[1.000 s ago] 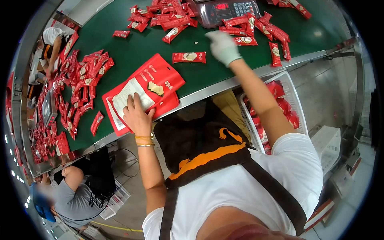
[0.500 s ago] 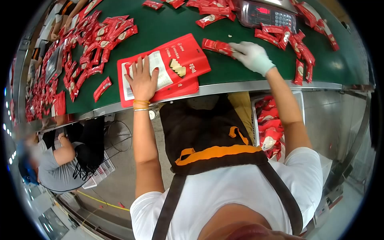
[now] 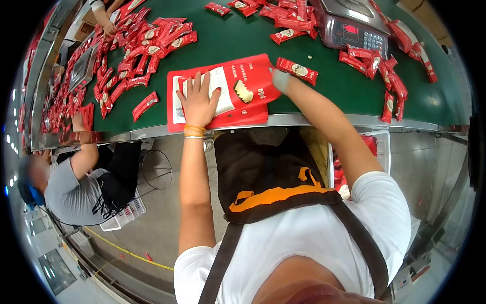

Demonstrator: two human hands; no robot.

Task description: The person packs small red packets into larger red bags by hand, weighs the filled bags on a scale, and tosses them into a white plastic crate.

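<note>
My bare left hand [image 3: 200, 105] lies flat with fingers spread on the white panel of a red printed pouch [image 3: 258, 78]. A second red pouch [image 3: 255, 115] lies partly under it at the table edge. My gloved right hand [image 3: 281, 82] is at the pouch's right end, and its fingers are hidden, apparently inside the pouch's mouth. Just beyond the right hand, a small red snack packet [image 3: 297, 70] lies on the green table, apart from the fingers.
Piles of red packets [image 3: 157, 40] cover the left of the green table [image 3: 228, 40]. A digital scale [image 3: 354, 33] stands at the back right, with packets around it. Below the edge is a white crate [image 3: 387, 152] with red pouches. A co-worker [image 3: 76, 187] sits at left.
My right hand has let go of the small packet and moved left to the pouch's end. The left hand stays flat on the pouch. The whole view has shifted slightly.
</note>
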